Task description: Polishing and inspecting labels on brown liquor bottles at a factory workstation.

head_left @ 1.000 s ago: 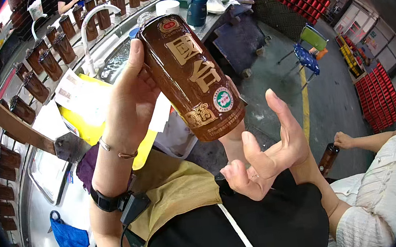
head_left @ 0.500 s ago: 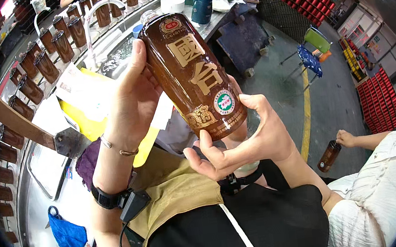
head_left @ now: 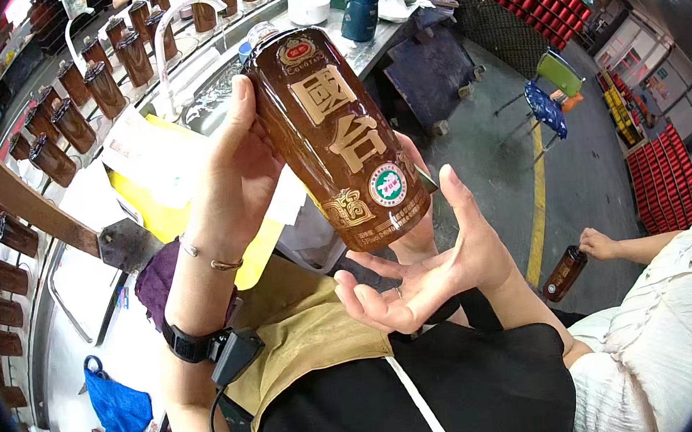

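A brown glossy bottle [head_left: 329, 145] with gold characters and a round green-and-white emblem is held tilted in front of me, its base toward the lower right. My left hand [head_left: 243, 172] grips its upper left side, thumb along the edge. Beside the base, my right hand [head_left: 434, 278] is open, palm up with its fingers spread and apart from the bottle. Behind the bottle's lower right, part of another hand or arm [head_left: 418, 237] shows; most of it is hidden, so I cannot tell whose it is.
At left, several brown bottles [head_left: 103, 90] stand on a conveyor. A running tap [head_left: 184, 11] curves over the sink [head_left: 208, 91]. Below lies a blue cloth [head_left: 120, 408]. On my right a person in white [head_left: 643, 353] holds a similar bottle [head_left: 564, 272]. A chair [head_left: 545, 104] stands farther off.
My right hand has come off the bottle's base, and its fingers have spread. The bottle stays in my left hand, turned slightly. The bottles on the conveyor have shifted a little.
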Demonstrator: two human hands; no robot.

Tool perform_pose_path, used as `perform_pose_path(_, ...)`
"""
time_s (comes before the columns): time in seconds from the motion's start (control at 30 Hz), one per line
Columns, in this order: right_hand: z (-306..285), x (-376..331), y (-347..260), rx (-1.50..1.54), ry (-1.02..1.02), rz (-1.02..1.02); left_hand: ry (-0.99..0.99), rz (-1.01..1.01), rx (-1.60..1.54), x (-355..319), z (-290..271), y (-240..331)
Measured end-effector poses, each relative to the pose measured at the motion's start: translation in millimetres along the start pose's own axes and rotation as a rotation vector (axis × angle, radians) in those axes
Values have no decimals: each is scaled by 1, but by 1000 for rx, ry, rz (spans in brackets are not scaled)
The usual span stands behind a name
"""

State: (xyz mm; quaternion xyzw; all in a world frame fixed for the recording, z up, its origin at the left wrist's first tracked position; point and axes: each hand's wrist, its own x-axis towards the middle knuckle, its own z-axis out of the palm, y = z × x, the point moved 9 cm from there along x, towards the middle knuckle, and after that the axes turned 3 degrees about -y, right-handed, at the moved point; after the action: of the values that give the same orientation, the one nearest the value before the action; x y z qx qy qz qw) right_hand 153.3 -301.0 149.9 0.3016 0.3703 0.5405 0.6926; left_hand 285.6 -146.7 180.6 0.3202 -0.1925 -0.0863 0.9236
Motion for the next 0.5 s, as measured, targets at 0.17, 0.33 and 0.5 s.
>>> perform_pose_path(0.17, 13, -14, -20, -214, -269, -175, -54, 8, -45, 1, -1, -3)
perform_pose_path(0.33, 90, 12, -84, -1975, -1040, -1134, -49, 11, -65, -3, -6, 1)
perform_pose_path(0.5, 76, 17, -95, -1815, -837, -1363, -65, 5, -86, -10, -18, 3)
